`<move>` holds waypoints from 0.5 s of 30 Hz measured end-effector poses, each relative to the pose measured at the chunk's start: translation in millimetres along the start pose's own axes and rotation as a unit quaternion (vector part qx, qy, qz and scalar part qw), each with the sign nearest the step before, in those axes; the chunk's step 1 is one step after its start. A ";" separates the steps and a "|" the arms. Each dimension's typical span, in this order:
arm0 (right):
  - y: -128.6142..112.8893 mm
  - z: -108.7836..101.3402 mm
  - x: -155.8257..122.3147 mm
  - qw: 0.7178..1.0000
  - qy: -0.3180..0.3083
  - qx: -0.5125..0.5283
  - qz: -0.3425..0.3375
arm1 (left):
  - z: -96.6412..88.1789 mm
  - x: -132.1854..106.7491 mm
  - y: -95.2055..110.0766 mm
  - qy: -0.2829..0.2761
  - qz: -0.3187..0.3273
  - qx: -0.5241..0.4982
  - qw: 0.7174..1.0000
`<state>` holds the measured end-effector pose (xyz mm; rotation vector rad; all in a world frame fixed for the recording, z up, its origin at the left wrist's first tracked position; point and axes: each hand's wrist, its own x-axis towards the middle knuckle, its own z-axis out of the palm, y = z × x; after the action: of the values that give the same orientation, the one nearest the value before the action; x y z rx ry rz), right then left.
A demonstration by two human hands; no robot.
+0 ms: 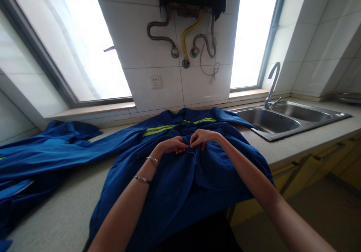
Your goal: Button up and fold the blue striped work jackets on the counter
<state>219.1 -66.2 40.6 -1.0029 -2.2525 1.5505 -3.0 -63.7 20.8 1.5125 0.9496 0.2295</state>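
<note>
The left hand [171, 145] and right hand [203, 136] meet at frame centre, fingers [186, 143] pinching the front of a blue jacket [180, 180], which lies spread on the surface [53, 222], holding its edges together.

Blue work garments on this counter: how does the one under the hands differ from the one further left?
The middle garment lies spread, touched by the left hand and right hand, showing yellow stripes; the left garment lies bunched, untouched, showing barely a stripe. Both are blue and rest on the countertop.
</note>
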 end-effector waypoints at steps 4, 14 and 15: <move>1.4 5.0 -1.8 0.999 0.029 -0.027 -0.029 | -2.6 5.9 1.0 -0.008 -0.045 -0.084 0.995; -0.3 12.6 -1.7 0.996 0.052 -0.047 -0.048 | 0.8 0.3 1.8 -0.019 -0.034 -0.121 0.992; -0.9 13.2 -1.6 0.996 0.053 -0.046 -0.048 | 1.5 -0.4 2.5 -0.023 -0.033 -0.116 0.992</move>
<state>212.8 -77.1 36.2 -0.9612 -2.2815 1.3325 -1.3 -64.8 22.8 1.2668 0.9021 0.2481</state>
